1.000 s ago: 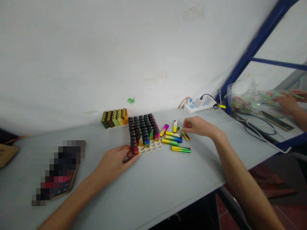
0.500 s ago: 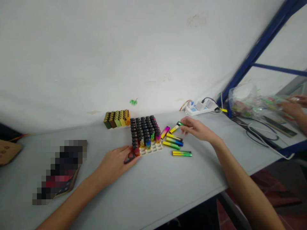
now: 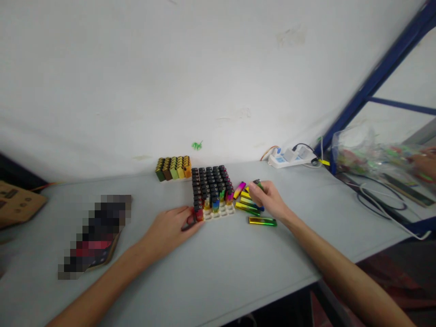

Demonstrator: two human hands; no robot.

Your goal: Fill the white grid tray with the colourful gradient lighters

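A white tray (image 3: 223, 211) holds rows of upright lighters (image 3: 208, 181) with black tops; its front right slots are bare. My left hand (image 3: 175, 225) is closed at the tray's front left corner, beside a red lighter (image 3: 199, 214), with a dark loop-shaped item (image 3: 190, 223) in its fingers. To the right of the tray, my right hand (image 3: 267, 198) grips a green lighter (image 3: 258, 183), its dark top showing above the fingers. Beneath and beside that hand lie several loose yellow, green and blue lighters (image 3: 247, 208), a pink-yellow one (image 3: 240, 190) and a separate yellow-green one (image 3: 262, 221).
Behind the tray stands a block of green, brown and gold lighters (image 3: 173, 168). A power strip (image 3: 292, 158) rests by the wall. Cables, plastic bags (image 3: 357, 150) and another person's hand (image 3: 424, 164) are at right. A pixelated item (image 3: 98, 231) and cardboard (image 3: 20, 204) lie left.
My right hand has closed around a lighter from the loose group and turned, lifting it upright. My left hand stays at the tray. The whole view has shifted slightly.
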